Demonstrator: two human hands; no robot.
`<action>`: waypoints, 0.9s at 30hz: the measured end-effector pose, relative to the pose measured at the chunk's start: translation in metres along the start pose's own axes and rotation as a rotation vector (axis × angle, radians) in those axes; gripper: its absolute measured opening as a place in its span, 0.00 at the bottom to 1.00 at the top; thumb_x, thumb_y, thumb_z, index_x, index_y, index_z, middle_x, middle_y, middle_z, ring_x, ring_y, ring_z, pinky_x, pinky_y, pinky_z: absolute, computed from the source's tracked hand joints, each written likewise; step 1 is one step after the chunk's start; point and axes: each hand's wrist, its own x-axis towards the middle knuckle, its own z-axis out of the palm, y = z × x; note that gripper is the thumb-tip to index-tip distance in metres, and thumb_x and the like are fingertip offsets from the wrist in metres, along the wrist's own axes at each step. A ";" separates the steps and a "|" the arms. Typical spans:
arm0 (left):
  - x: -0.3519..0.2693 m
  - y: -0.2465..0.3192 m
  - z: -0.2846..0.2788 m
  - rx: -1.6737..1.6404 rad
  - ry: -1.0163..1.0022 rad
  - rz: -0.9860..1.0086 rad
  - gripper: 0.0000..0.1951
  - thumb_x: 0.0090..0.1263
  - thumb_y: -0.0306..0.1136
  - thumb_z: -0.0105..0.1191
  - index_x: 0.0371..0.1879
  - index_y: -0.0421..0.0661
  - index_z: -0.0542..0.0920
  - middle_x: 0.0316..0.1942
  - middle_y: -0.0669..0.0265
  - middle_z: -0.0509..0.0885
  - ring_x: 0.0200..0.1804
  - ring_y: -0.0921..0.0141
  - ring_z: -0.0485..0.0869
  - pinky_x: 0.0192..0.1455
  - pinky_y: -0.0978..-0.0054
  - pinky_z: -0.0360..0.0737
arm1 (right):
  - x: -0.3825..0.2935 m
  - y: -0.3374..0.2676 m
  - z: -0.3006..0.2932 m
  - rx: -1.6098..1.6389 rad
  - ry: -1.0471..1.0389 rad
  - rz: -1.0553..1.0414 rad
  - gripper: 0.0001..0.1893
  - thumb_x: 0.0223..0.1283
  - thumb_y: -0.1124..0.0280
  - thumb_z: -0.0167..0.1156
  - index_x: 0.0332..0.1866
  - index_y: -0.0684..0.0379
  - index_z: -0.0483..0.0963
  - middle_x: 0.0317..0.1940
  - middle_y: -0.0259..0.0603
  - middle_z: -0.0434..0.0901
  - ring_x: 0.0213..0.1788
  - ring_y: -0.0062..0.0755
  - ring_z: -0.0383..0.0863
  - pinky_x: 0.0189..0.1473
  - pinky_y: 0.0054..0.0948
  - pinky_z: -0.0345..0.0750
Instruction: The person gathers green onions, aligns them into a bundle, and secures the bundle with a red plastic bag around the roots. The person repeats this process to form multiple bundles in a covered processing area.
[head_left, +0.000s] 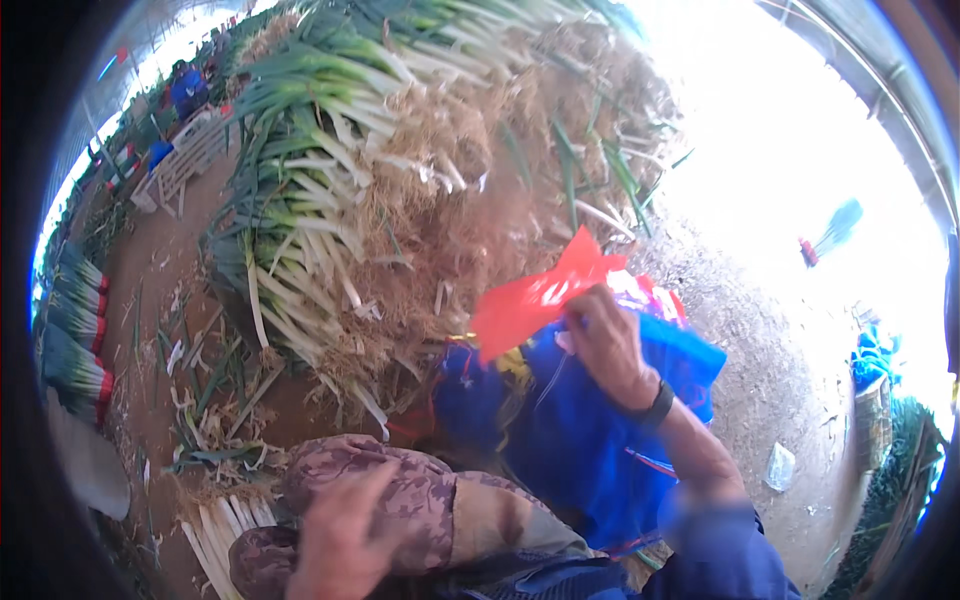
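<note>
My right hand (609, 341), with a dark band at its wrist, grips a red plastic sheet or bag (536, 296) above a blue fabric bundle (592, 442). Red and clear plastic lies just beyond that hand. My left hand (349, 532) is blurred over my camouflage-clad knee, its fingers apart and nothing seen in it. A big heap of leeks (315, 217) lies in front, its roots (442, 157) towards the middle. Trimmed-looking white leek stalks (225, 532) lie at lower left, beside my knee.
Leek bundles with red wraps (79, 337) line the far left. A pale slatted rack (184, 161) stands at upper left, near a person in blue (187, 88). Leek scraps (217, 397) litter the soil. One wrapped bundle (829, 234) and a clear plastic piece (780, 466) lie right.
</note>
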 end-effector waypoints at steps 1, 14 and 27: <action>0.009 0.007 0.015 0.002 -0.011 0.046 0.30 0.72 0.40 0.65 0.71 0.42 0.74 0.64 0.46 0.81 0.65 0.54 0.81 0.69 0.56 0.75 | -0.001 -0.013 -0.008 0.020 -0.045 -0.038 0.12 0.57 0.80 0.67 0.46 0.61 0.78 0.37 0.43 0.79 0.33 0.47 0.84 0.34 0.40 0.80; 0.048 -0.002 0.097 -0.075 -0.037 0.233 0.18 0.66 0.33 0.65 0.52 0.38 0.86 0.41 0.52 0.89 0.48 0.59 0.89 0.58 0.59 0.80 | -0.035 -0.117 -0.071 0.427 -0.446 -0.180 0.25 0.59 0.77 0.65 0.64 0.58 0.76 0.50 0.41 0.85 0.46 0.43 0.89 0.43 0.38 0.86; 0.036 -0.028 0.051 -0.680 0.083 -0.191 0.17 0.80 0.42 0.62 0.39 0.37 0.88 0.28 0.80 0.82 0.31 0.86 0.75 0.34 0.82 0.73 | -0.053 -0.061 -0.042 0.876 -0.726 0.518 0.11 0.72 0.71 0.64 0.51 0.67 0.85 0.38 0.35 0.89 0.46 0.24 0.87 0.55 0.29 0.82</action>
